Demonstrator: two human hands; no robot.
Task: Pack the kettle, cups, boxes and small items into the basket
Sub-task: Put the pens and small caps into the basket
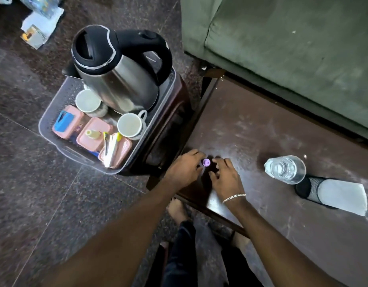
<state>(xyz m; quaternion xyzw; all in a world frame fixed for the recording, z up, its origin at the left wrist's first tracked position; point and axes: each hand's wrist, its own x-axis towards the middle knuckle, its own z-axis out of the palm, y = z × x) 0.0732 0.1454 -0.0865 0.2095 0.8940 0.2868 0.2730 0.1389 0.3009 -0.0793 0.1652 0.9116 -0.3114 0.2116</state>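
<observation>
A clear plastic basket (54, 112) stands on a dark stool left of the table. In it are a steel kettle (121, 79) with a black lid and handle, two white cups (88, 100) (129, 124), pink boxes (68, 122), a small yellowish bottle (92, 134) and a silver packet (111, 151). On the dark table's near left corner lies a small purple-capped item (206, 162). My left hand (184, 169) pinches it from the left with curled fingertips. My right hand (225, 175) curls close against its right side; its grip is hidden.
A glass of water (285, 169) and a black mesh holder with white napkins (332, 192) stand on the dark table (251, 131) to the right. A green sofa (292, 48) lies behind. Papers (40, 27) lie on the floor far left. My foot (176, 210) is under the table edge.
</observation>
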